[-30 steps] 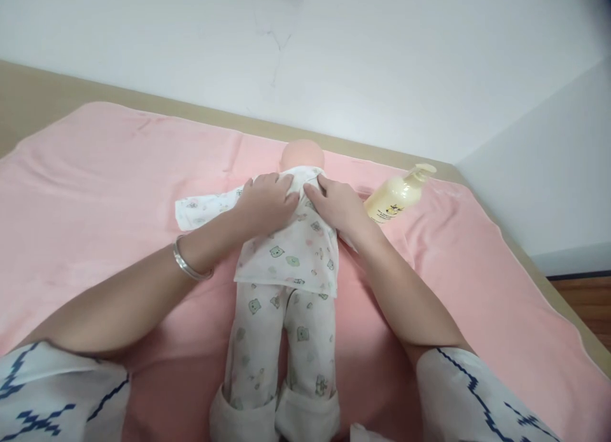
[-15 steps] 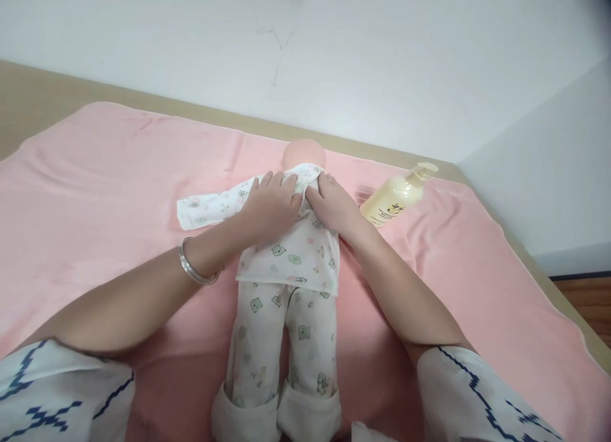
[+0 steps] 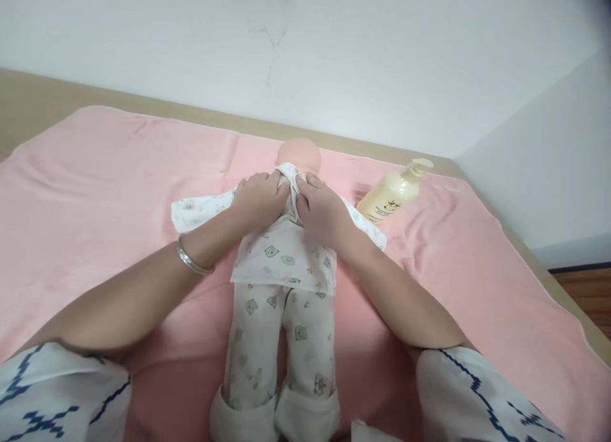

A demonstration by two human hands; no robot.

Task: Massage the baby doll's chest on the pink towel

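A baby doll [image 3: 299,152] lies with its round head toward the wall, its face out of sight. It wears a white baby shirt [image 3: 281,254] and matching trousers [image 3: 255,340] with turned-up cuffs, both printed with small green animals. Below the head, my left hand [image 3: 262,197] pinches one side of the shirt's neckline, fingers curled over the cloth. Opposite it, my right hand [image 3: 322,210] pinches the other side, thumb near the fold. Between the two hands the cloth is bunched. Both sleeves stretch outward, partly covered by my hands.
The doll rests on a pink blanket [image 3: 157,168] spread over a wooden surface [image 3: 42,89]. To the right, a yellowish pump bottle [image 3: 391,194] leans with its nozzle toward the wall. A white wall [image 3: 191,41] stands behind.
My hands have gripped and gathered the neckline, which was flatter before. The right sleeve now shows, reaching out below the bottle. The whole view has shifted slightly.
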